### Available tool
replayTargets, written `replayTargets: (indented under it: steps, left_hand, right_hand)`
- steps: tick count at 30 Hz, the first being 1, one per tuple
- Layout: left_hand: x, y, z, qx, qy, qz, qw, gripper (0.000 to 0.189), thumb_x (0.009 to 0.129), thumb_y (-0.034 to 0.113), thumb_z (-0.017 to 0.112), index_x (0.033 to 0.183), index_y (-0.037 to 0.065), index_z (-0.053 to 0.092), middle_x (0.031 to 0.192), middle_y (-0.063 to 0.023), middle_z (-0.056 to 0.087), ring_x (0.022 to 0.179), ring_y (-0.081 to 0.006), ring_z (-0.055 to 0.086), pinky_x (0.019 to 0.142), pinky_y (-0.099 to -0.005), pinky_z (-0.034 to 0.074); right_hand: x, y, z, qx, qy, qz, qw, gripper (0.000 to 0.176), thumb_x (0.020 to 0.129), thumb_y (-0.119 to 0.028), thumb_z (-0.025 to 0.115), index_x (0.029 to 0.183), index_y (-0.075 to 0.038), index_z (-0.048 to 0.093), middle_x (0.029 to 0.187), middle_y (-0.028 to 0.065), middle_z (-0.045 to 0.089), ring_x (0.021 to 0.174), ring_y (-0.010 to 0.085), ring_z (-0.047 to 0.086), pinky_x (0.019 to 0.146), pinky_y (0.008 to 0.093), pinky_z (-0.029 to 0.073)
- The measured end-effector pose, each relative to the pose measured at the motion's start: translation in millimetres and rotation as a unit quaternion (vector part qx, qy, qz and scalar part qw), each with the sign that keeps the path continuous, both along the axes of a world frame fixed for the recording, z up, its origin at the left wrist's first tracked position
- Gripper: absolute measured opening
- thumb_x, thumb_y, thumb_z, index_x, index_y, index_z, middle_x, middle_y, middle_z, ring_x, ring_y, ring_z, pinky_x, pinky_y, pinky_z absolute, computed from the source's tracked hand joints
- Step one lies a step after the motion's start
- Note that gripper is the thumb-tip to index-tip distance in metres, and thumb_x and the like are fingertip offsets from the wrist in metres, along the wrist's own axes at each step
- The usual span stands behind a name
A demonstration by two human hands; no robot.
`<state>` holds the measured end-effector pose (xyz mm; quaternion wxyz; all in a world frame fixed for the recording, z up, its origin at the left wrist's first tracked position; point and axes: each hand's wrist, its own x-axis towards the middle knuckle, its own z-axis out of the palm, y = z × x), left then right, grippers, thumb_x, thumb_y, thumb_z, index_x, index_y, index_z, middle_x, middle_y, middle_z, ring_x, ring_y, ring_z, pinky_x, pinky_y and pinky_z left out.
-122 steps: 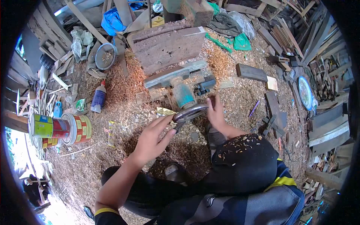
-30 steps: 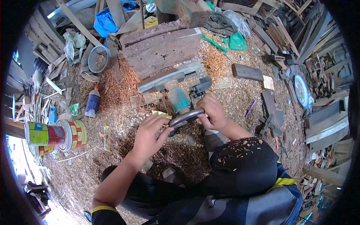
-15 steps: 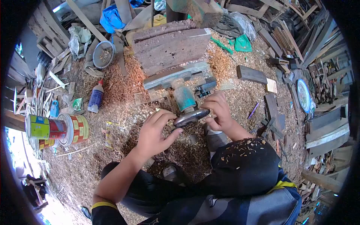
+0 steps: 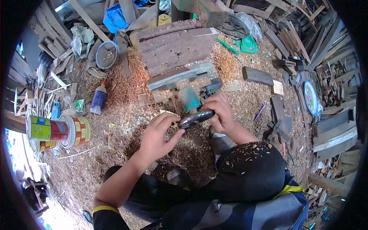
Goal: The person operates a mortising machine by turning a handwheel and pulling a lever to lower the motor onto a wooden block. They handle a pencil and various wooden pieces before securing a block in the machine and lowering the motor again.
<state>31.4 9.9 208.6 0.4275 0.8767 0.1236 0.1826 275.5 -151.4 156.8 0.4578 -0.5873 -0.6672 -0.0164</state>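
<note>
A dark round handwheel sits at the near end of a teal vise. My left hand is at the wheel's left edge, thumb and fingers curved around the rim. My right hand grips the right side of the rim, its fingers over the top. Beyond the vise body lie its long metal jaw and a wide, weathered wooden board. A small dark clamp-like part is just beyond my right hand.
Wood shavings cover the ground. A glue bottle, stacked paint cans and a bowl are at left. To the right are a dark wood block, a purple pen and a round plate. My knee is close below.
My right hand has moved slightly left and its fingers have closed further over the wheel's rim. My left hand has barely moved.
</note>
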Motion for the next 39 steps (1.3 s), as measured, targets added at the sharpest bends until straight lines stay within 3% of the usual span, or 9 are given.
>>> replayTargets:
  steps: [3,8,10,15,22,26,30,31,39]
  left_hand:
    - [-2,1,-1,-0.027,0.000,-0.009,1.000,0.028,0.100,0.017,0.075,0.121,-0.001,0.069,0.117,-0.0195,0.072,0.108,-0.0365,0.072,0.097,-0.0436,0.056]
    - [-1,13,-9,-0.024,-0.019,0.039,0.999,0.036,0.109,0.023,0.060,0.137,0.000,0.066,0.134,-0.0215,0.068,0.126,-0.0399,0.065,0.111,-0.0473,0.048]
    - [3,18,-13,0.001,-0.024,0.063,0.998,0.041,0.114,0.027,0.052,0.142,0.000,0.064,0.141,-0.0220,0.066,0.134,-0.0392,0.061,0.119,-0.0482,0.043]
    - [13,22,-24,0.018,-0.014,0.099,0.995,0.044,0.115,0.027,0.046,0.149,-0.001,0.053,0.166,-0.0233,0.049,0.154,-0.0424,0.039,0.129,-0.0524,0.027]
    - [25,22,-48,-0.073,-0.026,0.077,0.994,0.038,0.118,0.036,0.033,0.138,0.005,0.044,0.176,-0.0227,0.037,0.164,-0.0411,0.023,0.130,-0.0558,0.009]
    - [21,29,-51,-0.117,-0.011,0.078,0.990,0.039,0.118,0.037,0.033,0.139,0.006,0.043,0.178,-0.0236,0.035,0.167,-0.0391,0.019,0.130,-0.0549,0.008]
    - [31,33,-41,-0.136,-0.095,0.138,0.976,0.030,0.112,0.020,0.052,0.137,0.004,0.049,0.164,-0.0215,0.052,0.154,-0.0360,0.040,0.128,-0.0485,0.022]
    - [32,45,-33,-0.054,-0.121,0.177,0.975,0.034,0.108,0.013,0.060,0.139,0.001,0.054,0.156,-0.0205,0.057,0.145,-0.0361,0.049,0.125,-0.0476,0.032]
    - [44,91,2,0.114,-0.094,0.221,0.964,0.075,0.103,0.034,0.067,0.163,-0.003,0.042,0.161,-0.0258,0.050,0.149,-0.0425,0.046,0.127,-0.0538,0.029]
  right_hand:
    - [7,-2,-8,0.007,0.084,-0.029,0.996,0.063,0.114,-0.054,0.035,0.118,-0.002,0.071,0.115,0.0200,0.068,0.107,0.0379,0.063,0.100,0.0507,0.044]
    - [30,9,-15,-0.001,0.216,-0.038,0.976,0.045,0.115,-0.035,0.045,0.122,0.001,0.071,0.118,0.0209,0.069,0.114,0.0392,0.064,0.107,0.0468,0.047]
    - [37,15,-5,-0.088,0.152,-0.087,0.981,0.031,0.111,-0.021,0.056,0.128,-0.001,0.071,0.121,0.0187,0.070,0.116,0.0353,0.065,0.106,0.0439,0.048]
    - [37,33,-7,-0.099,0.051,-0.111,0.988,0.060,0.099,0.001,0.065,0.157,-0.012,0.062,0.117,0.0160,0.067,0.108,0.0341,0.063,0.100,0.0402,0.049]
    - [38,40,-17,-0.120,-0.013,-0.122,0.985,0.077,0.089,0.000,0.065,0.162,-0.021,0.058,0.107,0.0133,0.061,0.102,0.0341,0.058,0.095,0.0448,0.044]
    - [41,39,-17,-0.120,-0.011,-0.116,0.986,0.080,0.086,-0.002,0.068,0.163,-0.023,0.057,0.109,0.0128,0.060,0.105,0.0335,0.057,0.096,0.0448,0.042]
    - [54,45,-10,-0.036,0.098,-0.098,0.990,0.050,0.094,-0.002,0.069,0.143,-0.009,0.067,0.115,0.0142,0.063,0.102,0.0314,0.061,0.094,0.0432,0.047]
    - [57,52,11,-0.024,0.178,-0.114,0.977,0.039,0.098,-0.004,0.069,0.137,-0.003,0.065,0.116,0.0139,0.064,0.101,0.0278,0.062,0.094,0.0406,0.050]
    - [92,89,55,0.024,0.122,-0.083,0.989,0.065,0.099,-0.018,0.076,0.155,0.002,0.051,0.142,0.0218,0.062,0.132,0.0353,0.061,0.116,0.0448,0.046]
